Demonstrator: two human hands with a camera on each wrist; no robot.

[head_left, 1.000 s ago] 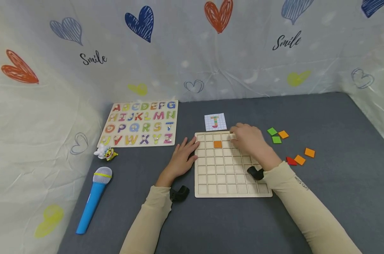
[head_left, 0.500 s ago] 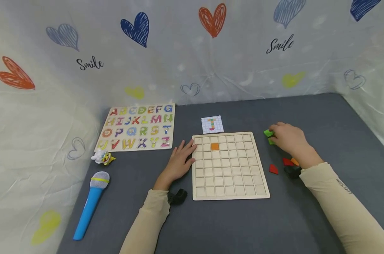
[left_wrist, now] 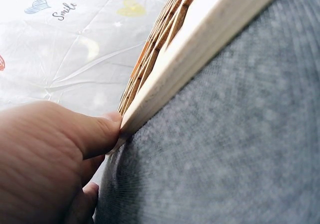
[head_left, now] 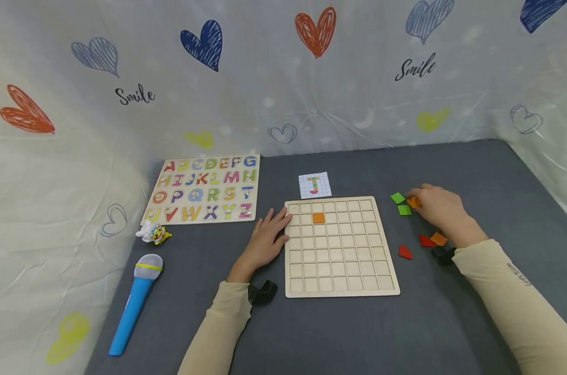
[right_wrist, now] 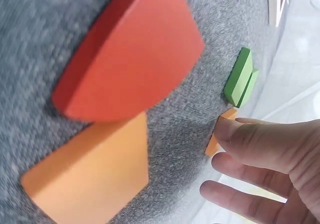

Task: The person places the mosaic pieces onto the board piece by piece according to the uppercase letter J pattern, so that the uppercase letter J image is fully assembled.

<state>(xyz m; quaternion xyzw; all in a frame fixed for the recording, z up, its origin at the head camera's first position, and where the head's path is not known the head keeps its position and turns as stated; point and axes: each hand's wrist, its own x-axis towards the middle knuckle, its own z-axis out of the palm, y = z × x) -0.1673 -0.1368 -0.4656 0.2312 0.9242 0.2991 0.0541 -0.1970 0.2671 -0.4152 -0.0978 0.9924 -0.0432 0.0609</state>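
My right hand (head_left: 438,208) pinches a small orange square tile (head_left: 413,202) between thumb and fingertips, right of the board. In the right wrist view the thumb (right_wrist: 250,139) covers part of that tile. Two green tiles (head_left: 398,198) lie just left of those fingertips. Fingers fairly straight, my left hand (head_left: 267,234) rests against the left edge of a wooden grid board (head_left: 337,250). In the left wrist view the thumb (left_wrist: 102,131) touches the board's rim. One orange tile (head_left: 318,218) sits in a cell near the board's top.
A red curved-edge piece (head_left: 426,240) and another orange tile (head_left: 438,239) lie below my right hand, with a second red piece (head_left: 405,252) nearer the board. Behind the board is a pattern card (head_left: 315,185). At left are an alphabet board (head_left: 204,190), a small toy (head_left: 154,233) and a blue microphone (head_left: 135,304).
My right hand has left the board's upper right corner, moved right past the green tiles and taken hold of the orange tile. My left hand stays at the board's edge.
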